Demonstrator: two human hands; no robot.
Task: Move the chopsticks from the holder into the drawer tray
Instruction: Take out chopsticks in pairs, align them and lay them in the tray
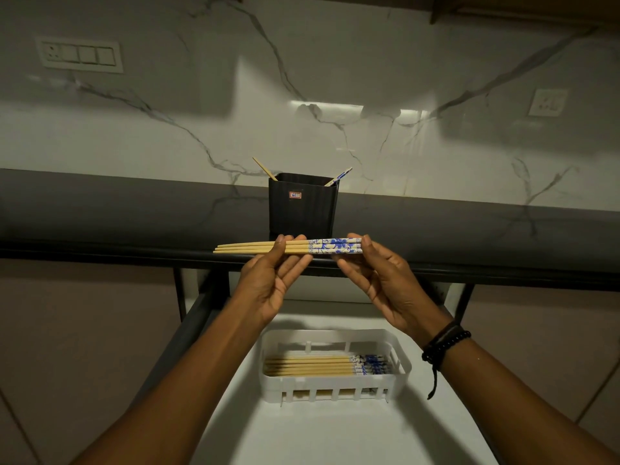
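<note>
Three bamboo chopsticks (302, 247) with blue-and-white patterned ends lie level between my two hands, just in front of the counter edge. My left hand (273, 280) pinches their plain middle part with thumb and fingers. My right hand (375, 275) pinches the patterned end. Behind them on the counter stands the black square holder (302, 209), with two chopsticks (339, 177) leaning out of its corners. Below, in the open drawer, sits the white slotted tray (401, 374) holding several chopsticks (312, 365) laid side by side, patterned ends to the right.
The dark counter (100, 216) runs across the view with a rounded front edge. A marble-look wall with two switch plates (80, 55) rises behind. The open drawer has a white floor (335, 431) and a dark frame rail (188, 330) on the left.
</note>
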